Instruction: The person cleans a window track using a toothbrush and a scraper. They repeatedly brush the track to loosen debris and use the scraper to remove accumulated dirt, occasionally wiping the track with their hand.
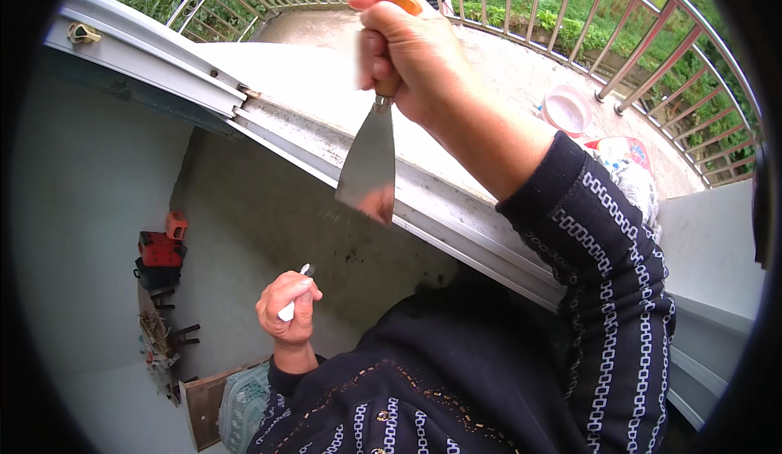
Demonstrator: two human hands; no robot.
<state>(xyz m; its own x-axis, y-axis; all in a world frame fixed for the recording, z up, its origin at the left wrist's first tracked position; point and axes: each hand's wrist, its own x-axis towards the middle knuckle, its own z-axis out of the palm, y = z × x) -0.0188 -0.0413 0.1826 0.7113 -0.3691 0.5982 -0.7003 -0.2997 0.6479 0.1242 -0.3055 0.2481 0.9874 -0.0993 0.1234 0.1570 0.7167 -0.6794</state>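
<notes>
High over the window sill, my right hand [409,51] grips the handle of a metal putty knife [372,161], its blade pointing down across the window track. Dirt marks the bottom track of the window frame [440,197]. Lower and to the left, inside the room, my left hand [290,307] is closed around a small white-handled tool [287,312]; its dark tip sticks out above the fingers, and its exact kind cannot be told. The two hands are well apart.
A metal railing [568,17] rings the balcony outside. A pink bucket [567,111] stands on its floor near a cloth [632,188]. The sliding window sash [146,51] is at the upper left. Red and black items [160,249] lie far below inside.
</notes>
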